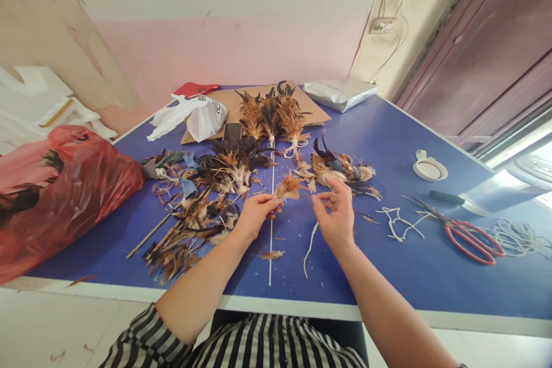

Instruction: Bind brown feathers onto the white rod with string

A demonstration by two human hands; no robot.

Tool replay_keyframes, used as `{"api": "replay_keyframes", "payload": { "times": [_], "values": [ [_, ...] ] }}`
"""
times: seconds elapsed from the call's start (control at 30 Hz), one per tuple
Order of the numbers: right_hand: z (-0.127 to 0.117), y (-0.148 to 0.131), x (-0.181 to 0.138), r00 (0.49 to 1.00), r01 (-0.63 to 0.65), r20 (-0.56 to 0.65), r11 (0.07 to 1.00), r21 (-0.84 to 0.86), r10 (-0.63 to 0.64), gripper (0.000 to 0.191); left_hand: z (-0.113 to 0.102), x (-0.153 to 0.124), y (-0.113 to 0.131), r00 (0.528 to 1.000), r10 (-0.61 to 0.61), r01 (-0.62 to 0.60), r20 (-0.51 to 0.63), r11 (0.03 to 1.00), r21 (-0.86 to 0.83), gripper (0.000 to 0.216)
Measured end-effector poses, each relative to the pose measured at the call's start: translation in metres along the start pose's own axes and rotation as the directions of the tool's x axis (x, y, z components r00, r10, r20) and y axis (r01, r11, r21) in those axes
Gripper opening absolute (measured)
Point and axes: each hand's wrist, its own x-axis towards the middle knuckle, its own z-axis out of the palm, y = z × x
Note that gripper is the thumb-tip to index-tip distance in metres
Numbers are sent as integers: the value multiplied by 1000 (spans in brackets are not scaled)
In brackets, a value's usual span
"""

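Note:
My left hand (261, 210) pinches a small bunch of orange-brown feathers (290, 187) by its pale base, above the table. Just to its right, my right hand (335, 210) is closed with its thumb and fingers together near the feather tips. What sits between those fingertips is too fine to make out. Below that hand a short white string (309, 250) trails toward the table's front; whether the fingers hold it, I cannot tell. Beyond the right hand lies a bundle of brown and black feathers (340, 167) with blue cloth round it. A loose feather (271, 255) rests between my forearms.
Dark feathers (233, 164) and brown feather bunches (185, 236) spread on the left beside a red plastic bag (95, 184). Tied feather bunches (271, 109) lie on cardboard (317, 115) at the back. Red-handled scissors (472, 240), a green-handled knife (447, 198) and a tape roll (430, 169) lie right.

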Motion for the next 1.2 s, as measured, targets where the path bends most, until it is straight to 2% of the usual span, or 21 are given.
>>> {"api": "replay_keyframes", "payload": {
  "times": [0.03,0.1,0.2,0.27,0.4,0.5,0.6,0.73,0.83,0.93,1.0,1.07,1.13,1.2],
  "values": [
    [0,2,1,998,-58,4,998,24,58,40,0,1,-1,1000,12,-12,-19,1000,-17,27],
    [1,5,3,986,-125,117,990,63,117,33,2,1,-4,999,44,-45,-30,999,-20,27],
    [5,4,0,957,-99,282,989,114,63,27,6,-1,-10,993,115,-115,20,993,24,26],
    [7,1,-1,954,-48,299,990,131,6,23,8,-3,-13,986,154,-159,71,985,69,26],
    [5,-4,0,967,19,252,995,102,-44,4,10,-6,-12,962,197,-231,189,955,184,32],
    [2,-6,1,963,79,256,995,54,-90,4,10,-7,-8,925,313,-367,215,882,296,40],
    [2,-6,1,945,115,305,993,39,-121,8,9,-8,-4,891,405,-454,207,815,361,27],
    [5,-5,-2,934,78,343,995,65,-95,12,7,-8,-3,879,422,-477,223,795,375,19],
    [7,-6,-1,922,-32,387,998,55,8,12,9,-10,-2,880,412,-472,235,813,342,19],
    [7,-5,-1,899,-151,421,988,43,119,12,13,-13,-2,918,323,-381,229,877,293,20],
    [8,-1,-1,888,-218,427,974,66,170,16,12,-12,-2,953,237,-282,188,922,265,22],
    [8,3,-1,874,-301,422,950,82,240,23,6,-6,1,975,205,-220,84,942,255,24],
    [8,8,-1,861,-370,402,926,74,311,29,-6,3,6,970,233,-208,-61,938,279,25],
    [7,11,-1,848,-400,398,915,48,349,31,-24,15,14,937,268,-198,-223,936,292,28]
  ]
}}
